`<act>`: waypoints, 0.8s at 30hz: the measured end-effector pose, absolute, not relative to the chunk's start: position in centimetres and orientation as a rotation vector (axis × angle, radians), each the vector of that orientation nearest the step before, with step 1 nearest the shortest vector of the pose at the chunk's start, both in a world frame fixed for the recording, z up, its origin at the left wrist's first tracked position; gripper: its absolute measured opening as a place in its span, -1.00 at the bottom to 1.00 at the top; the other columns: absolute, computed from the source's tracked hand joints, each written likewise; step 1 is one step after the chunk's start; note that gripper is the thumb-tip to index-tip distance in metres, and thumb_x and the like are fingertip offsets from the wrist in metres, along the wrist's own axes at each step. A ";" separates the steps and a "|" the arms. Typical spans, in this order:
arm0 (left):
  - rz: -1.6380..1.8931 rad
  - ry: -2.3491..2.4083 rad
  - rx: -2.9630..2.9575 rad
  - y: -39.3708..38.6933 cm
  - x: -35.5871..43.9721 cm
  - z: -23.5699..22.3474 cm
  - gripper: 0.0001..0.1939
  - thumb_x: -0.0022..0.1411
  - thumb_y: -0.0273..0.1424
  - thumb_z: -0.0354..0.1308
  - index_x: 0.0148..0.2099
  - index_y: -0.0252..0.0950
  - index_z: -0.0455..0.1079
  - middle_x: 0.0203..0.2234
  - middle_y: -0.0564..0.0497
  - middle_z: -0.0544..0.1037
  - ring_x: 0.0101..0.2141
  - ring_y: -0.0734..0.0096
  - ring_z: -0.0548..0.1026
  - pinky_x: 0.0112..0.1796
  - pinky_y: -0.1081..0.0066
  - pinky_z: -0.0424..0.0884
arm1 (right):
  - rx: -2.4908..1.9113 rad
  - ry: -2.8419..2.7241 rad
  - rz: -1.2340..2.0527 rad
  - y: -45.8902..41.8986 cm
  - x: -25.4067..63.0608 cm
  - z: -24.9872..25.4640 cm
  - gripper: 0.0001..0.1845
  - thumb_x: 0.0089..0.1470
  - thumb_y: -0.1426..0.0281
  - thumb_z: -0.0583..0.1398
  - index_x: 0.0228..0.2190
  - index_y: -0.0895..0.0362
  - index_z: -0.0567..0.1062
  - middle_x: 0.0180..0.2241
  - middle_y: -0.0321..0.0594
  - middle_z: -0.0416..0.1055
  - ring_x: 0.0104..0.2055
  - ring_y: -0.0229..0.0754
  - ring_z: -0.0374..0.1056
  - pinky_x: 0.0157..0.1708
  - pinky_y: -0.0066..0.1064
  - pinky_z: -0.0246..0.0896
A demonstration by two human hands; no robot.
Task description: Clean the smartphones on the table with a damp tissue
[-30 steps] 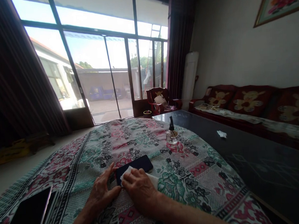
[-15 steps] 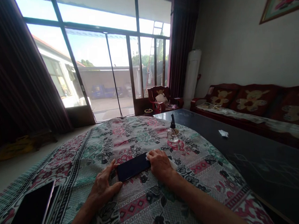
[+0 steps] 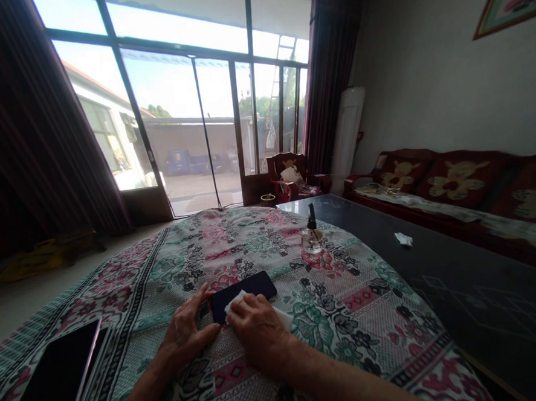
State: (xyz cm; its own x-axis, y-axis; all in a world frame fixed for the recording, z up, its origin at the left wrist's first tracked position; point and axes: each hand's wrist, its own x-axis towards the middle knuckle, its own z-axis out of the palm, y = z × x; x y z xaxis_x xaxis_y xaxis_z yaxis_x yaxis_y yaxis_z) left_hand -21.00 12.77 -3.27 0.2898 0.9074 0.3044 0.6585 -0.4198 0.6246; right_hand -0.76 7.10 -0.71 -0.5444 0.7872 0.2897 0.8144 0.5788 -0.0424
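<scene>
A dark smartphone (image 3: pixel 260 284) lies flat, screen up, on the patterned tablecloth (image 3: pixel 261 244). At its left end my left hand (image 3: pixel 184 332) braces it, fingers at the upper corner and thumb at the lower one. My right hand (image 3: pixel 257 328) presses a white tissue (image 3: pixel 236 300) onto the screen with bent fingers, and part of the tissue shows beyond the hand's right side. Beyond the phone stands a small clear bottle (image 3: pixel 311 240) with a black top. To my left lies a larger dark-screened tablet (image 3: pixel 52 380), cut off by the frame edge.
A dark glossy table (image 3: pixel 464 285) adjoins on the right, with a crumpled tissue (image 3: pixel 403 239) on it. Behind it runs a red wooden sofa (image 3: pixel 466 173) with patterned cushions. An armchair (image 3: pixel 289 175) stands near the glass doors (image 3: pixel 182 133).
My right hand swept the tissue to the phone's right end, then came back left over the screen. My left hand stayed at the phone's left end. The view shifted slightly.
</scene>
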 end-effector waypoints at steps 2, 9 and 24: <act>0.892 1.409 2.197 12.8 -21.0 -3.2 -0.18 -0.03 -0.29 0.17 0.30 -0.33 0.12 0.09 -0.14 0.46 0.16 -0.01 0.31 0.17 0.03 0.18 | -1.418 -2.502 -0.100 7.5 0.2 0.2 -0.78 0.11 0.43 0.12 -0.20 0.15 0.50 -0.14 -0.08 0.42 -0.08 0.00 0.23 -0.11 -0.19 0.11; 0.863 1.408 2.198 12.6 -21.0 -2.9 -0.18 -0.03 -0.29 0.15 0.31 -0.35 0.10 0.11 -0.16 0.44 0.18 -0.03 0.28 0.18 0.01 0.16 | -1.897 -2.375 -0.146 8.6 3.6 2.5 -0.73 0.06 0.58 0.07 -0.36 0.16 0.56 -0.28 -0.04 0.44 -0.18 -0.02 0.28 -0.18 -0.21 0.10; 0.901 1.409 2.207 12.8 -20.9 -3.1 -0.19 -0.04 -0.30 0.17 0.30 -0.33 0.13 0.08 -0.14 0.47 0.16 -0.01 0.32 0.17 0.04 0.19 | -1.438 -2.464 -0.050 8.1 1.1 0.2 -0.77 0.14 0.47 0.09 -0.17 0.11 0.47 -0.10 -0.12 0.41 -0.05 -0.06 0.22 -0.07 -0.25 0.08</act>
State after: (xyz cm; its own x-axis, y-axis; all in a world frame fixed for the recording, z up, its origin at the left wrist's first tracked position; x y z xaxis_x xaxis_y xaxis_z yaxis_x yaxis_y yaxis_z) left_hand -20.95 12.79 -3.14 0.2956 0.9016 0.3160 0.6648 -0.4316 0.6097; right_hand 1.14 8.06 0.16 -0.4612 0.8475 0.2628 0.8574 0.5019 -0.1139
